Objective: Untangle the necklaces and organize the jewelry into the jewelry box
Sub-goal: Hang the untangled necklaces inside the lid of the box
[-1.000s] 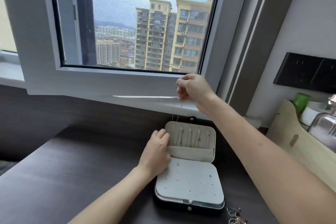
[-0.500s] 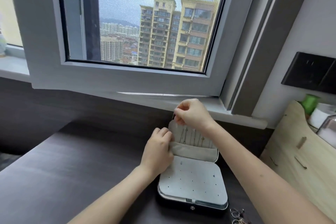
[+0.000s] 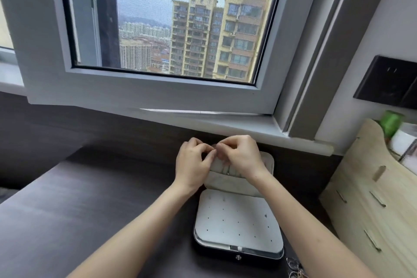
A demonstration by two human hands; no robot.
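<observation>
At the bottom edge, right of centre, we saw a small heap of loose jewelry point(image 3: 296, 271) on the dark table point(image 3: 79, 210), just beside the near corner of the jewelry box point(image 3: 239, 221). The box lay open in the lower middle of the frame. Its pale panel with small holes faced up, and its lid point(image 3: 230, 185) leaned back toward the wall.

Higher, near the middle of the frame, both hands met over the top edge of the lid. The left hand point(image 3: 194, 165) and the right hand point(image 3: 242, 158) had curled fingers, and their fingertips touched each other. We could not tell if they pinched anything; it was too fine to see. A short piece of chain point(image 3: 228, 172) showed in the lid under the hands.

At the right edge stood a light wooden organizer point(image 3: 372, 198). Above, the window point(image 3: 158, 95) filled the upper frame.
</observation>
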